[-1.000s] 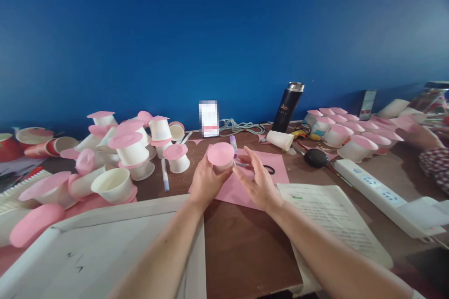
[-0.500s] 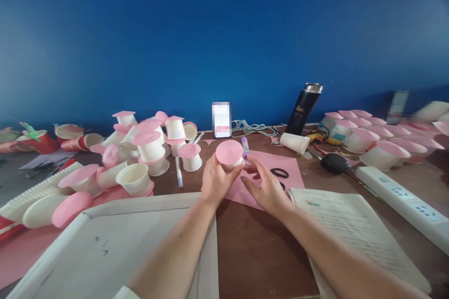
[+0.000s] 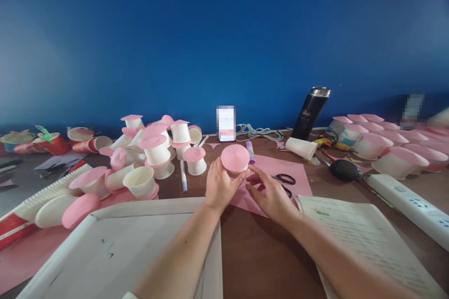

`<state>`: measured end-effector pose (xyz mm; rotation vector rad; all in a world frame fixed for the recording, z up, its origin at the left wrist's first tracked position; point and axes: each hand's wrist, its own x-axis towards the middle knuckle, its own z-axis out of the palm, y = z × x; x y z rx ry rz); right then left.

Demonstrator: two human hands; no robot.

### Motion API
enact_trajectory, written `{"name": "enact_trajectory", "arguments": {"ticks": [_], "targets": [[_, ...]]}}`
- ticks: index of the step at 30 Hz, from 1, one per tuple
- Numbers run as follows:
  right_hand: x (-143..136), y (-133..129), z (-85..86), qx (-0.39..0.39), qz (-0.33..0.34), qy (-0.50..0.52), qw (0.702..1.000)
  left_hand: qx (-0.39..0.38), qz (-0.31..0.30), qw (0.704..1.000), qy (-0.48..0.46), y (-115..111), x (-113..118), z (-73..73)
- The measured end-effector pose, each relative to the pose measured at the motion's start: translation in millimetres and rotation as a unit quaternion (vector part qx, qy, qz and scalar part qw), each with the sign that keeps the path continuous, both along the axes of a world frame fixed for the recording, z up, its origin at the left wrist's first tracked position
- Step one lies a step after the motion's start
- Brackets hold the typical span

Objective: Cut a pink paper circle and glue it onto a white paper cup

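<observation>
Nearest edge: white board [image 3: 154,247], left; open book [image 3: 365,238], right; brown table [image 3: 270,261] between them.

Right hand [image 3: 275,196]: raised over the near side of a pink sheet [image 3: 301,173]; fingers bent and loosely parted, pinching nothing visible. The foremost fingertip came up to the cup's right side; whether it touched could not be told.

Left hand [image 3: 220,184]: curled about the cup from the left, thumb across the near side, fingers partly hidden behind the wall.

Paper cup [image 3: 234,174], one, white, topped with a pink disc [image 3: 235,156]: held in the left hand, just ahead of and to the left of the right hand, disc uppermost and facing the wearer. Judged very light, thin-walled and springy, apt to dent under a firm squeeze; not slippery. The disc, broader than the end it covered, looked the weak part, easily creased at its overhang. Best hold: the wall just under the disc, with a gentle wrap.

Beyond the right hand: scissors [image 3: 293,180], black-handled, on the sheet. Just behind the cup: purple glue stick [image 3: 250,152]. Farther left: marker [image 3: 183,176], capped cup [image 3: 196,166]. Rear: phone [image 3: 226,124], upright; black flask [image 3: 310,114]; blue wall [image 3: 224,32].
</observation>
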<state>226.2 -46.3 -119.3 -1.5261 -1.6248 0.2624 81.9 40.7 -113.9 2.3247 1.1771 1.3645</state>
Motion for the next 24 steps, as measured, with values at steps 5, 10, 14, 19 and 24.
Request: {"name": "enact_trajectory", "arguments": {"ticks": [5, 10, 14, 19, 24], "targets": [[0, 1, -1.4, -0.020, 0.004, 0.008, 1.000, -0.010, 0.003, 1.000, 0.003, 0, 0, 1.2], [0, 1, 0.6, -0.048, 0.000, 0.006, 0.999, -0.015, 0.006, 1.000, 0.004, 1, 0, 0.5], [-1, 2, 1.1, -0.071, -0.004, 0.043, 0.997, -0.010, 0.000, 1.000, 0.004, 2, 0, -1.0], [2, 7, -1.4, -0.125, 0.000, 0.246, 0.961, -0.019, -0.013, 0.999, -0.024, 0, 1, 0.6], [9, 10, -0.3, -0.178, 0.044, 0.440, 0.879, -0.082, -0.090, 0.991, -0.053, -7, 2, 5.1]]}}
